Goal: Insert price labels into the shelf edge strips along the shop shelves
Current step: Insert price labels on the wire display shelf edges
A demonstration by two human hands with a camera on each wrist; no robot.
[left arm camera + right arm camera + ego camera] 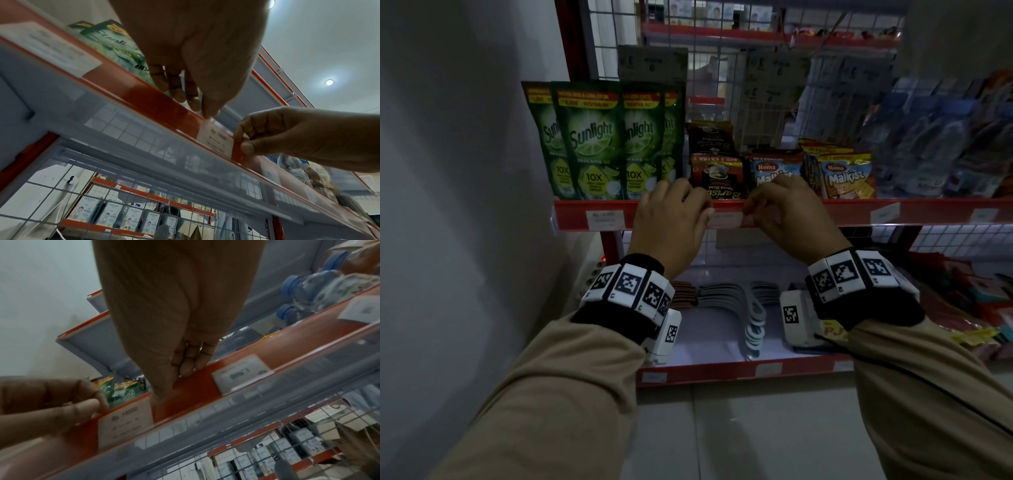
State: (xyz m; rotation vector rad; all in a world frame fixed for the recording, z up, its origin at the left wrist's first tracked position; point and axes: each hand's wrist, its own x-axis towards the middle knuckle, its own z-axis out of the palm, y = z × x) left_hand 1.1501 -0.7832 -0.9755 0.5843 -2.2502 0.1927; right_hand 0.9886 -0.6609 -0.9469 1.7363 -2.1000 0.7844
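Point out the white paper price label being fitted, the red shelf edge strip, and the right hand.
white paper price label (216, 139), left wrist view, printed face
red shelf edge strip (825, 212), head view, bare front
right hand (787, 219), head view, back

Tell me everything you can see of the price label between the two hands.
The price label is a small white paper rectangle printed with "Rp. 19000" and smaller lines too blurred to read. It lies flat and lengthwise in the red shelf edge strip, below the coffee sachets. The left hand has fingertips at the strip's top edge by the label's left end; the right hand pinches the strip at its right end. Whether it is fully seated cannot be told.
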